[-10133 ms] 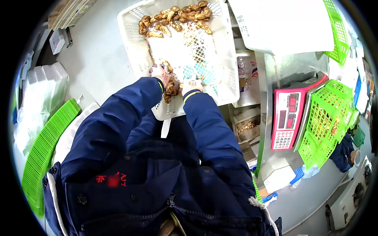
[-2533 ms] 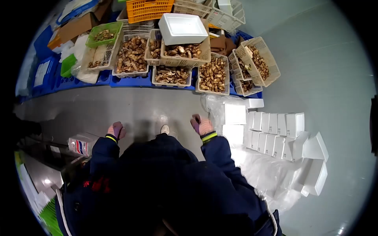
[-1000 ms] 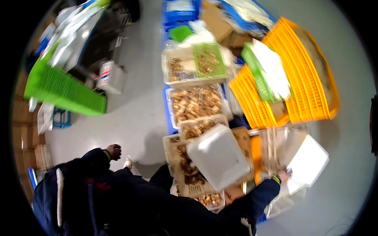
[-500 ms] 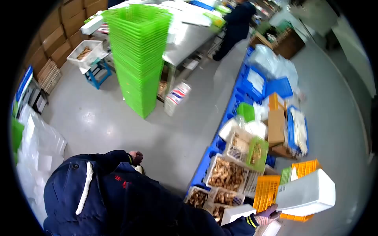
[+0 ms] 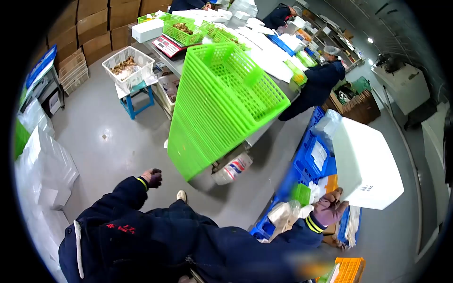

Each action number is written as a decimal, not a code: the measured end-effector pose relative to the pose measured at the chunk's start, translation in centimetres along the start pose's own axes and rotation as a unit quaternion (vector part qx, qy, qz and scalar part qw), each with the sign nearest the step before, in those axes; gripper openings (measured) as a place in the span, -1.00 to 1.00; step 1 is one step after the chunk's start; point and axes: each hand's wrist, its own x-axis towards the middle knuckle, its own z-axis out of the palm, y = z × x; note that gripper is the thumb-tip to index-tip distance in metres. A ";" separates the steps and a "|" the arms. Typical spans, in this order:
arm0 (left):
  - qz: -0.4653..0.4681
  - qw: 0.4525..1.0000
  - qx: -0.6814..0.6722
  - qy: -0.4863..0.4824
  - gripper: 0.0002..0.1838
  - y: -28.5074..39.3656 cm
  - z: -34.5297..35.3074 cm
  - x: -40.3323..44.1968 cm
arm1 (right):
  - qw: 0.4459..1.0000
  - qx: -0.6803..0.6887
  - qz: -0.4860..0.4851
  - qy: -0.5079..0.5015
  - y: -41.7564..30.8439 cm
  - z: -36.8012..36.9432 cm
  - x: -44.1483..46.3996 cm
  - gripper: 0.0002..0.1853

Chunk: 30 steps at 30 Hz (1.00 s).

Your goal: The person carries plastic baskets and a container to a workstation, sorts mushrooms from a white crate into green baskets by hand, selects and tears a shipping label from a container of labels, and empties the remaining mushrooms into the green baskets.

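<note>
My right hand (image 5: pixel 329 208), in a purple glove, grips the lower edge of a large white foam box (image 5: pixel 370 165). The box is held up at arm's length over the right side, tilted, with small dark print near its lower corner. My left hand (image 5: pixel 153 178), also gloved, hangs at my side with its fingers curled in and nothing visible in it. Ahead of that hand rises a tall stack of nested green plastic baskets (image 5: pixel 207 118).
A steel table (image 5: pixel 262 134) with foam boxes and a red scale (image 5: pixel 167 46) stands behind the stack. A white crate (image 5: pixel 127 70) rests on a blue stool (image 5: pixel 137 101). Blue pallets (image 5: pixel 302 167) line the right. A co-worker (image 5: pixel 321 78) stands at the table.
The foam box has gone from low at the right to a raised position, still in my right hand. My view has shifted forward, bringing the basket stack and table closer.
</note>
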 end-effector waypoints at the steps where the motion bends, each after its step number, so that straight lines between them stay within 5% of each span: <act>1: 0.043 0.998 0.013 0.040 -0.62 1.8 -1.6 0.2 | 0.998 0.032 0.047 -0.027 1.1 -1.0 2.6 -0.49; 2: 0.081 0.993 0.025 0.084 -0.62 3.8 -2.5 -1.2 | 0.992 0.064 0.096 -0.051 2.1 -2.1 5.1 -0.48; 3: 0.101 0.985 0.037 0.132 -0.63 4.8 -4.9 -0.9 | 0.999 -0.002 -0.007 0.045 3.8 -2.6 7.9 -0.51; 4: 0.121 0.975 0.051 0.177 -0.65 6.2 -7.6 -0.8 | 0.996 -0.037 0.002 0.085 4.9 -2.6 10.7 -0.54; 10: 0.066 0.937 -0.019 0.344 -0.75 7.0 -23.1 -2.3 | 0.923 -0.364 -0.004 0.128 12.5 3.8 29.0 -0.72; 14: -0.062 0.917 0.063 0.390 -0.75 11.2 -28.0 -4.1 | 0.875 -0.483 0.022 0.024 19.5 10.0 37.7 -0.69; 15: -0.033 0.851 0.406 0.332 -0.78 13.6 -27.8 -5.2 | 0.848 -0.527 0.044 0.022 20.8 10.7 40.2 -0.68; 16: 0.007 0.677 0.699 0.228 -0.72 16.3 -28.5 -5.2 | 0.807 -0.588 0.056 0.012 21.8 11.1 42.7 -0.66; 17: 0.007 0.675 0.706 0.215 -0.72 18.6 -30.1 -3.1 | 0.760 -0.646 0.067 0.001 22.8 11.4 45.1 -0.65; 18: -0.013 0.813 0.504 0.291 -0.71 20.9 -31.7 -0.2 | 0.749 -0.650 0.128 0.026 24.5 12.3 47.1 -0.63; 19: -0.037 0.897 0.267 0.350 -0.71 23.6 -33.3 2.0 | 0.691 -0.704 0.152 0.064 26.4 12.6 48.5 -0.61; 20: 0.013 0.895 0.345 0.284 -0.78 26.5 -33.8 2.8 | 0.623 -0.754 0.182 0.102 28.4 13.1 49.7 -0.59; 21: 0.040 0.938 0.046 0.342 -0.84 27.8 -37.8 7.3 | 0.564 -0.799 0.191 0.080 29.7 12.9 51.4 -0.55; 22: 0.026 0.949 -0.015 0.314 -0.98 33.1 -34.5 6.3 | 0.506 -0.843 0.165 0.083 31.2 12.6 52.6 -0.58; 26: 0.024 0.969 0.051 0.241 -0.96 43.5 -38.2 13.8 | 0.257 -0.914 0.305 0.077 37.6 13.5 56.7 -0.52; 30: 0.056 0.967 0.010 0.250 -0.77 49.4 -35.5 18.4 | 0.094 -0.915 0.382 0.090 42.4 10.0 61.0 -0.50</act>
